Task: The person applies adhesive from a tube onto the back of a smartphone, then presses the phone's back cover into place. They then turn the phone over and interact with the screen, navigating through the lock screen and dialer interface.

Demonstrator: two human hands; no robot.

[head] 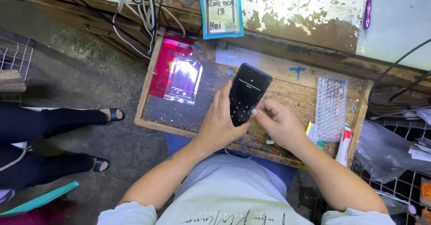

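A slim black glass-fronted phone (248, 94) stands tilted over the middle of the worn wooden surface (287, 92), screen lit — the left hand (220, 122) grasps its side to steady it, while the right hand (278, 122), fingers curled, thumbs its lower edge. A clear plastic case (183, 80) lies toward the left edge.

My wear, itemised: one pale, off-white T-shirt with short sleeves that ended above the elbows, dark cursive lettering printed across the chest; blue trousers, glimpsed under the hem. Both forearms were bare. My left hand (218, 125) and right hand (279, 122) carried no gloves, rings or watch.
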